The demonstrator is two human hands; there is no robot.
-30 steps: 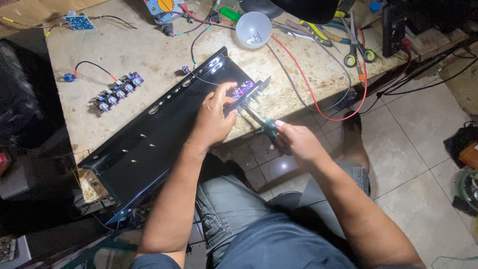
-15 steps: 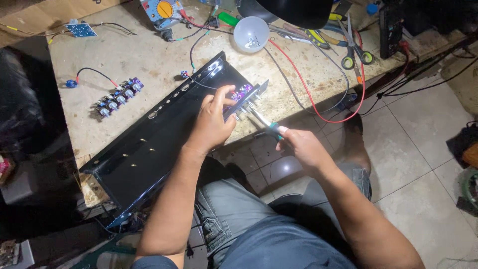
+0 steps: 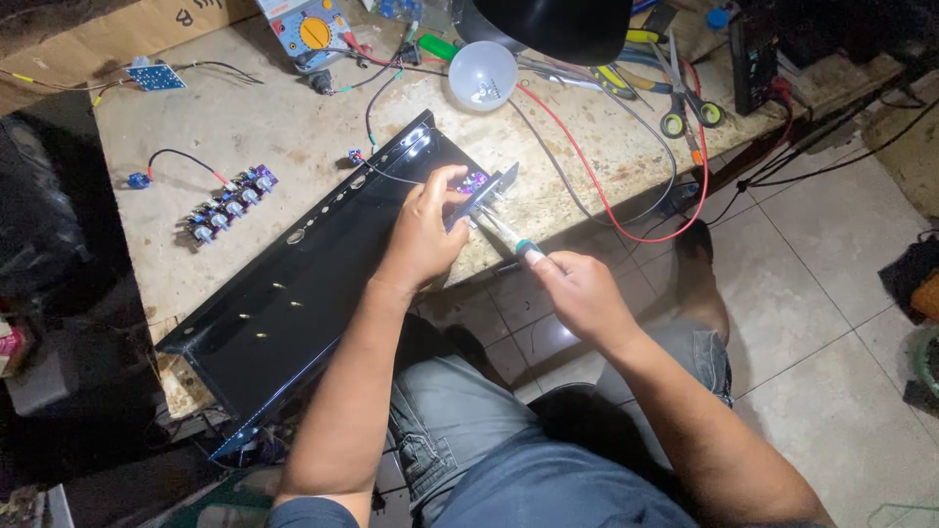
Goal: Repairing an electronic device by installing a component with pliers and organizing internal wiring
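Head: long glossy blk metal chassis (image 3: pixel 293 293)

A worn, pale stone-like workbench top (image 3: pixel 293 127) is seen with its edge running diagonally. A long black sheet-metal chassis panel (image 3: pixel 293 293) is laid across it from 7 o'clock towards 1 o'clock, overhanging the near edge. At 10 o'clock of the panel, a row of small blue potentiometers on a strip board (image 3: pixel 230 207) is noted, with a red-black lead. A small blue circuit board (image 3: pixel 155 76) lies at the far left. A yellow-dialled multimeter (image 3: pixel 311 31) lies at 12 o'clock. A white round bulb (image 3: pixel 481 74) rests just right of it. Green-handled scissors (image 3: pixel 685 103) lie at 2 o'clock. A red wire (image 3: pixel 626 171) is looped over the edge.
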